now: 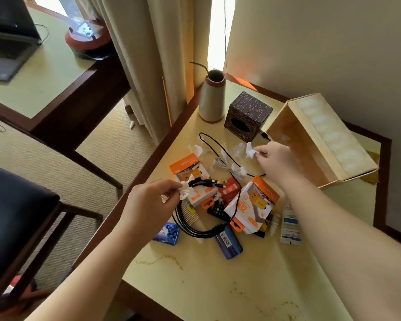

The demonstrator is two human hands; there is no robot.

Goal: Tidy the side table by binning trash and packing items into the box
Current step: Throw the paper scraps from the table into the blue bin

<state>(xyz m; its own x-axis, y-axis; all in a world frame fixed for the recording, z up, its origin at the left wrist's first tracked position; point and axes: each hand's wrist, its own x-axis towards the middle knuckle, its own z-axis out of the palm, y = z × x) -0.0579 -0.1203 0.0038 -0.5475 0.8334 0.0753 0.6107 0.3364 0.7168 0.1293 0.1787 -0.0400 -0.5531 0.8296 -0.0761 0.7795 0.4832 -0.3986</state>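
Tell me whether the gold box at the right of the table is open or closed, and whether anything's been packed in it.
Open: the gold box shows its bare inner wall, no lid over it. Nothing visibly packed inside.

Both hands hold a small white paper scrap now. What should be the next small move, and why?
Probably gather one more scrap: the left hand and right hand each pinch only a small crumpled tissue, and another scrap lies on the table. No bin is in view.

Cream vase (212, 98) beside dark patterned tissue box (248, 115), laptop (8, 40) on desk (44, 72), chair (16, 218), curtains (153, 54)
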